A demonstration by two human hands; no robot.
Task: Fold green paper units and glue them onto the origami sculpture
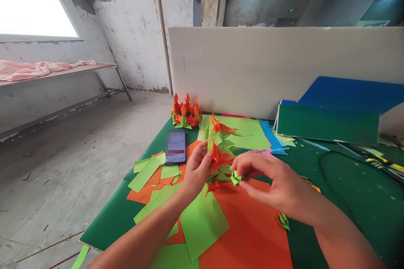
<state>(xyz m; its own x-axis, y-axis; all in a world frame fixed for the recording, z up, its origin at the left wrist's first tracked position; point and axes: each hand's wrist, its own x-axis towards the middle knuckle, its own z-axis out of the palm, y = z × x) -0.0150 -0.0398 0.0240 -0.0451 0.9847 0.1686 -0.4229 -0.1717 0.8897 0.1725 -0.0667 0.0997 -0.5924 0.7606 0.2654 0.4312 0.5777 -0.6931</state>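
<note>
My left hand (198, 169) pinches the left side of an orange folded-paper flower (217, 156) near the middle of the table. Between the thumb and fingers of my right hand (276, 181) is a small green folded-paper piece (235, 178), just right of the flower and below its petals. Another orange paper flower (220, 125) with green folded leaves sits behind my left hand. Orange petals (212, 187) also show below the held flower. A second green folded piece (283, 221) lies beneath my right wrist.
Green strips (145, 175) and a large orange sheet (252, 227) cover the table. A phone (176, 147) lies left of the flowers, with a ring of orange paper flowers (186, 111) behind it. Boards (328, 122) lean at the back right, before a white panel (252, 63).
</note>
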